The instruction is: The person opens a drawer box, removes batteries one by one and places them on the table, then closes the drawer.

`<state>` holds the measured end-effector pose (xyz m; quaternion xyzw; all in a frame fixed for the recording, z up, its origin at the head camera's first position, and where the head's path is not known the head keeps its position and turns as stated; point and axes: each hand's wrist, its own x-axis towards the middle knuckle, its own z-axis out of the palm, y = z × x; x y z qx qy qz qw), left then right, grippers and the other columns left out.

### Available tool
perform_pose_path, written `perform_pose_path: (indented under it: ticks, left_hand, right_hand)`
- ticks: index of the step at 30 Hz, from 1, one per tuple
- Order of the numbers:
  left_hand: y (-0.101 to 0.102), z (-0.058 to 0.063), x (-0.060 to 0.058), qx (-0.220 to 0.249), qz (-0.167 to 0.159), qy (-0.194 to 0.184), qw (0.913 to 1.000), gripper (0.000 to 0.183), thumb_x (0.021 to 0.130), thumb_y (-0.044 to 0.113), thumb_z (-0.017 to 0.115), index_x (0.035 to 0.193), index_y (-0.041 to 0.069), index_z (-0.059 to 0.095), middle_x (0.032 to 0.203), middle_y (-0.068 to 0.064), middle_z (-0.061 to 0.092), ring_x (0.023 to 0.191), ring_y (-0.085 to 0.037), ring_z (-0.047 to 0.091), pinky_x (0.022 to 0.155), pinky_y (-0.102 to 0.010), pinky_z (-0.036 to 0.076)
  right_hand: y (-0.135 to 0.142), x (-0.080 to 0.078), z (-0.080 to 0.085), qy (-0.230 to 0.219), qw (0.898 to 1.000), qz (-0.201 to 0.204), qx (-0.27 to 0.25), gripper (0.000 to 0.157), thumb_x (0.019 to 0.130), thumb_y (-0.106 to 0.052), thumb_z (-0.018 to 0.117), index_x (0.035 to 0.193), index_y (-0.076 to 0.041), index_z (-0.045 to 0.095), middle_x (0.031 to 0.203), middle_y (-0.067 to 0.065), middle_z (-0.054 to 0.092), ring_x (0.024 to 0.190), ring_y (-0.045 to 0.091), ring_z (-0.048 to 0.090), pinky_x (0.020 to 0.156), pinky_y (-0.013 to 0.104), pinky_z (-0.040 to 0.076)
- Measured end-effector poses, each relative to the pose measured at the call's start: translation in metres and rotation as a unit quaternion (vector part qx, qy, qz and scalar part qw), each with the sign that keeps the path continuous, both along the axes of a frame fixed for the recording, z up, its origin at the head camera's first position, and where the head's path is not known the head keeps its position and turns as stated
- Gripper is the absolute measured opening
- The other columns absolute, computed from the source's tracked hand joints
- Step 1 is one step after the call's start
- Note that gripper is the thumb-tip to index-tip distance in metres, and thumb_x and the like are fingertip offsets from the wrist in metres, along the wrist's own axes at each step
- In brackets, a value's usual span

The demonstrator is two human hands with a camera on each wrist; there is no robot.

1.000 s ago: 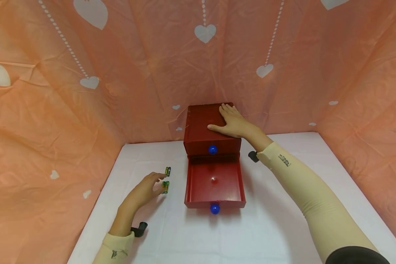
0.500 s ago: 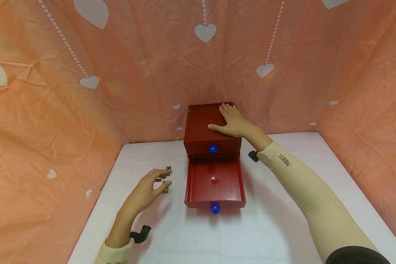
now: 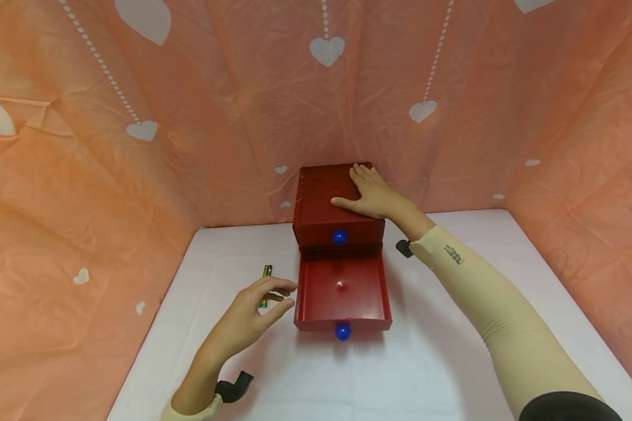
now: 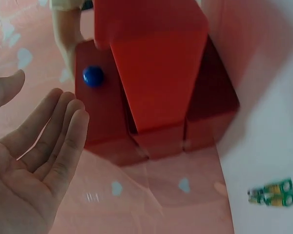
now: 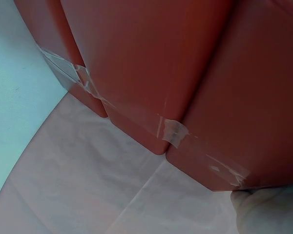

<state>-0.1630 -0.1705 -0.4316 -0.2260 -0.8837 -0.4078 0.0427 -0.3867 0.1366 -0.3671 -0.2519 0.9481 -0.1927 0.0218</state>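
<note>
A red drawer unit (image 3: pixel 321 193) stands at the back of the table, its open drawer (image 3: pixel 318 292) sticking out toward me with a blue knob (image 3: pixel 343 332). My right hand (image 3: pixel 370 196) lies flat on top of the unit, fingers spread. To the left of the open drawer my left hand (image 3: pixel 247 318) hovers, fingertips right at the drawer's left wall. The left wrist view shows that palm (image 4: pixel 24 190) facing the camera with nothing in it. Small green-and-gold batteries (image 3: pixel 267 271) lie on the table behind the left hand, which partly covers them.
White cloth (image 3: pixel 400 374) covers the table. A pink curtain (image 3: pixel 242 117) with white hearts hangs behind and on both sides. Clear tape (image 5: pixel 175 132) joins the unit's stacked sections in the right wrist view. A closed upper drawer has a blue knob (image 3: pixel 339 237).
My left hand has moved right, away from the batteries, to the open drawer's left wall. The right hand stays in place on the unit.
</note>
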Motion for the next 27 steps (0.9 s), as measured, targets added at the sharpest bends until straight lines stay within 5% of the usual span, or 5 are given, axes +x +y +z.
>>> perform_pose_path:
  ticks: [10, 16, 21, 27]
  left_hand:
    - [0.034, -0.004, 0.017, 0.028, -0.073, -0.025, 0.9967, 0.024, 0.103, 0.027, 0.075, 0.127, 0.027, 0.072, 0.12, 0.007, 0.071, 0.103, -0.009, 0.069, 0.095, -0.038, 0.06]
    - [0.051, -0.011, 0.021, 0.054, -0.129, -0.07, 0.9876, 0.026, 0.103, 0.02, 0.075, 0.129, 0.015, 0.072, 0.124, -0.002, 0.072, 0.112, -0.012, 0.071, 0.098, -0.038, 0.061]
    - [0.058, -0.016, 0.024, 0.065, -0.14, -0.094, 0.9835, 0.026, 0.103, 0.018, 0.075, 0.128, 0.013, 0.072, 0.123, -0.001, 0.072, 0.11, -0.01, 0.071, 0.101, -0.037, 0.059]
    - [0.066, -0.026, 0.029, 0.046, -0.149, -0.111, 0.9814, 0.024, 0.104, 0.022, 0.074, 0.129, 0.022, 0.072, 0.122, 0.008, 0.072, 0.108, -0.005, 0.068, 0.102, -0.035, 0.058]
  right_hand:
    - [0.0, -0.001, 0.0, 0.001, 1.0, -0.002, 0.0, 0.107, 0.103, -0.068, 0.053, 0.169, 0.004, 0.011, 0.178, 0.023, 0.003, 0.166, 0.035, -0.004, 0.133, 0.044, -0.008]
    - [0.0, 0.001, 0.001, 0.001, 1.0, -0.001, 0.001, 0.108, 0.102, -0.069, 0.054, 0.169, 0.004, 0.012, 0.178, 0.023, 0.003, 0.166, 0.036, -0.003, 0.133, 0.045, -0.007]
    - [0.0, 0.002, 0.001, -0.003, 1.0, -0.001, -0.002, 0.108, 0.102, -0.069, 0.054, 0.169, 0.004, 0.012, 0.178, 0.023, 0.003, 0.166, 0.035, -0.004, 0.133, 0.045, -0.008]
    - [0.001, 0.001, 0.001, -0.002, 1.0, -0.001, -0.002, 0.109, 0.102, -0.069, 0.055, 0.169, 0.004, 0.012, 0.178, 0.023, 0.003, 0.166, 0.035, -0.004, 0.133, 0.045, -0.008]
